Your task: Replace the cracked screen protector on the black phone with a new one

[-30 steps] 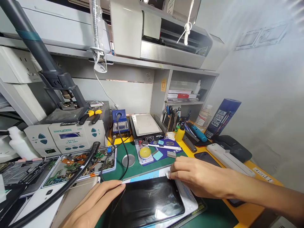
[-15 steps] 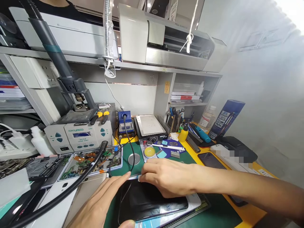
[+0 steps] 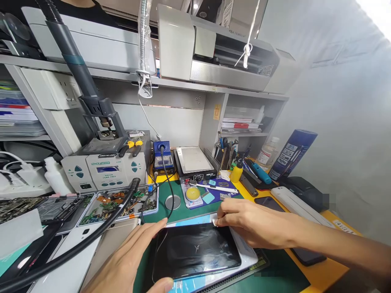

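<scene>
A glossy black device [image 3: 195,252] with a small logo lies flat on a light blue and white sheet over the green mat [image 3: 275,272]. My left hand [image 3: 131,256] rests at its left side, fingers stretched toward the upper left corner and thumb at the lower left edge. My right hand [image 3: 247,219] pinches a small white wad [image 3: 215,222], touching the device's top edge near the upper right corner.
Beyond the mat's middle are a round yellow tin [image 3: 192,194], a metal lid [image 3: 172,202] and a white brush [image 3: 218,188]. A black cable [image 3: 91,240] crosses the left side over a tray of parts [image 3: 152,205]. A hot plate [image 3: 195,159] stands behind.
My right hand has slid right along the device's top edge with the white wad, uncovering the logo. My left hand stays at the left side.
</scene>
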Demonstrator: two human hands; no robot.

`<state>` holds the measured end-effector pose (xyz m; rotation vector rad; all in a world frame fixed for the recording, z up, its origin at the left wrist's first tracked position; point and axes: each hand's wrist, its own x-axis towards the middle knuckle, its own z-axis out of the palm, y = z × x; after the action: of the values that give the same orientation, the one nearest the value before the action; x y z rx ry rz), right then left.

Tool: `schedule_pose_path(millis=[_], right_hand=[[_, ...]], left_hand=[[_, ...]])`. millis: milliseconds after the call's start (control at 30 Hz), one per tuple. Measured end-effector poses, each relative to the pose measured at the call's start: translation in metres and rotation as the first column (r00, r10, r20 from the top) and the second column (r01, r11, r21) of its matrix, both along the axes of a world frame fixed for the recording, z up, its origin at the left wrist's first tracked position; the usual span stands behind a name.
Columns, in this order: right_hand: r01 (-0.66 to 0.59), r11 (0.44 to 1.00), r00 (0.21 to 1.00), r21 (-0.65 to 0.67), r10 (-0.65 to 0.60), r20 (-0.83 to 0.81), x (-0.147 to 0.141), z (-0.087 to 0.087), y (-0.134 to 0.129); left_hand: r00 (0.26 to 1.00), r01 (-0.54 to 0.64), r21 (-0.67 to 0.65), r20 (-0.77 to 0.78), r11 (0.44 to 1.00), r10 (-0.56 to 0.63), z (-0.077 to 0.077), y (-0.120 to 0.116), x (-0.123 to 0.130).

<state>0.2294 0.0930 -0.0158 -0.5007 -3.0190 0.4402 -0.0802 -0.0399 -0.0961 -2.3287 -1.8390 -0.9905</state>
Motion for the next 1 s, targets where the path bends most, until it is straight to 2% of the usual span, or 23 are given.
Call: schedule_pose_path(millis=[167,333,367,433,467,533,600,700,833,900,1000], right_hand=[[-0.042,0.999,0.998,0.004,0.041,0.037,-0.033,0.009,-0.003],[-0.169,0.985,0.985,0.019,0.168,0.041,-0.082,0.008,-0.002],[-0.191,0.981,0.981,-0.016,0.192,0.025,-0.090,0.007,-0.001],[-0.136,0.963,0.990,-0.233,0.122,-0.073,-0.104,0.004,0.002],[-0.075,0.922,0.992,-0.379,0.028,-0.127,-0.109,0.003,0.004],[0.040,0.779,0.962,-0.626,-0.199,-0.187,-0.111,0.002,0.007],[0.092,0.657,0.913,-0.749,-0.356,-0.200,-0.106,0.002,0.008],[0.093,0.492,0.858,-0.866,-0.481,-0.181,-0.090,0.003,0.005],[0.047,0.285,0.808,-0.957,-0.575,-0.132,-0.069,0.003,-0.008],[0.018,0.218,0.797,-0.976,-0.592,-0.118,-0.063,0.003,-0.017],[-0.026,0.170,0.791,-0.985,-0.600,-0.124,-0.057,0.001,-0.030]], left_hand=[[0.999,0.039,0.010,-0.014,0.999,-0.039,-0.001,0.002,-0.006],[0.998,0.043,-0.009,0.044,0.999,-0.042,0.002,0.003,-0.005],[0.998,0.042,-0.016,0.048,0.999,-0.042,0.003,0.004,-0.004],[0.999,0.033,-0.035,0.039,0.999,-0.031,0.004,0.005,-0.004],[0.999,0.021,-0.048,0.031,0.999,-0.020,0.004,0.005,-0.003],[1.000,-0.017,-0.079,0.012,0.997,0.018,0.004,0.005,-0.004],[0.999,-0.040,-0.122,0.000,0.992,0.040,0.003,0.003,-0.006],[1.000,-0.015,-0.147,-0.002,0.989,0.015,0.003,0.002,-0.013],[0.989,0.026,-0.005,0.145,1.000,-0.025,0.012,0.003,-0.017],[0.970,0.029,0.072,0.239,0.997,-0.046,0.022,0.003,-0.012],[0.950,0.092,0.090,0.291,0.992,-0.114,0.037,-0.003,0.006]])
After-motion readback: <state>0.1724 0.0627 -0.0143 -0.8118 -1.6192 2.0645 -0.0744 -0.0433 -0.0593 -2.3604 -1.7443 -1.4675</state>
